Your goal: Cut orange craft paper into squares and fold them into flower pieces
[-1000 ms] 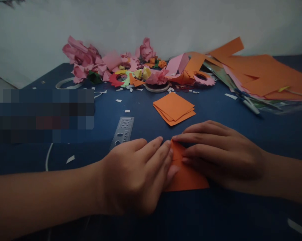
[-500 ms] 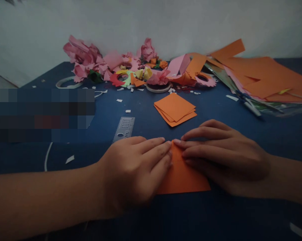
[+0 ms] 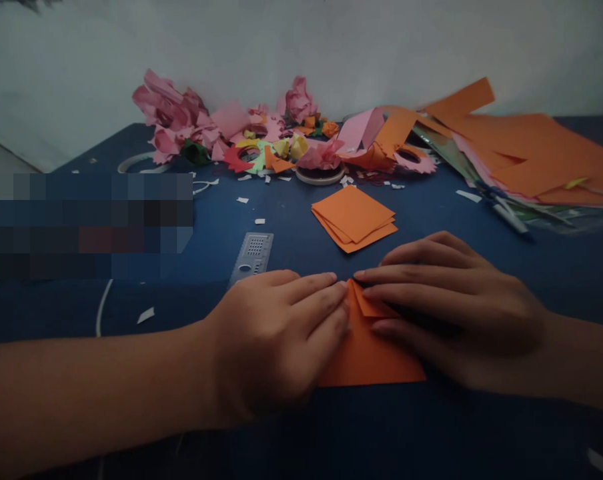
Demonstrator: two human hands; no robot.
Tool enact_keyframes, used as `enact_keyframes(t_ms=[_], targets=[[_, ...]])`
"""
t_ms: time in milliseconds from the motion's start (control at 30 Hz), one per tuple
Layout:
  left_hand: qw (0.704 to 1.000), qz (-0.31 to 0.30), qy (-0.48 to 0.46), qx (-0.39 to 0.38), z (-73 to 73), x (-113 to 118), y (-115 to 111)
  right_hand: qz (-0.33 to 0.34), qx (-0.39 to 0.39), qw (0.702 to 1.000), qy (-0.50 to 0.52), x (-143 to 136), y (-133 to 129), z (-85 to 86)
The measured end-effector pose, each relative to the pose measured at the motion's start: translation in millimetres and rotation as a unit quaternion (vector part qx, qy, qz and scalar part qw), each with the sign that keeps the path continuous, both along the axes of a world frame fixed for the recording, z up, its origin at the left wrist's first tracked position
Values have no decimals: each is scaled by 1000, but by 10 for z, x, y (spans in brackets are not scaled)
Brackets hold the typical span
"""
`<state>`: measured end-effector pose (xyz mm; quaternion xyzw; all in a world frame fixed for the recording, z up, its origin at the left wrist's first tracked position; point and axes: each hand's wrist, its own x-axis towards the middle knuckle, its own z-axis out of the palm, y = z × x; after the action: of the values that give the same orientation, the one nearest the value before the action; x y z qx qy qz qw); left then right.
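Note:
A folded sheet of orange paper (image 3: 366, 357) lies on the dark blue table in front of me, its pointed tip facing away. My left hand (image 3: 286, 333) presses the paper's left side, fingers close together and slightly bent, hiding that edge. On the other side, the fingertips of my right hand (image 3: 446, 300) hold a small folded flap (image 3: 374, 307) near the tip. Its thumb is mostly hidden under the fingers. Just beyond the hands sits a small stack of orange paper squares (image 3: 354, 217). Left of that is a clear plastic ruler (image 3: 254, 257), partly behind my left hand.
Pink crumpled paper flowers (image 3: 169, 103) and coloured paper rings (image 3: 249, 157) line the table's back by the wall. Large orange sheets (image 3: 536, 147) and a pen (image 3: 509, 217) lie at right. White paper scraps (image 3: 145, 315) are scattered about. A blurred-out patch (image 3: 96, 227) covers the left.
My right hand's fingers have shifted slightly up and right, and a folded flap now shows beside the paper's tip. My left hand keeps its place on the paper. The view has shifted slightly.

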<state>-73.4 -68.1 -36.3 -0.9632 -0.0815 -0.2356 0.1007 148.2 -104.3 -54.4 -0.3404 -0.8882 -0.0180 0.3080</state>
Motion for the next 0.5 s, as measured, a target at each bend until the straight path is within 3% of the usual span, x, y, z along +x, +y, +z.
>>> enact_keyframes(t_ms=[500], targets=[[1000, 3, -15, 14, 7, 50, -74, 29, 102, 992, -66, -14, -153, -38]])
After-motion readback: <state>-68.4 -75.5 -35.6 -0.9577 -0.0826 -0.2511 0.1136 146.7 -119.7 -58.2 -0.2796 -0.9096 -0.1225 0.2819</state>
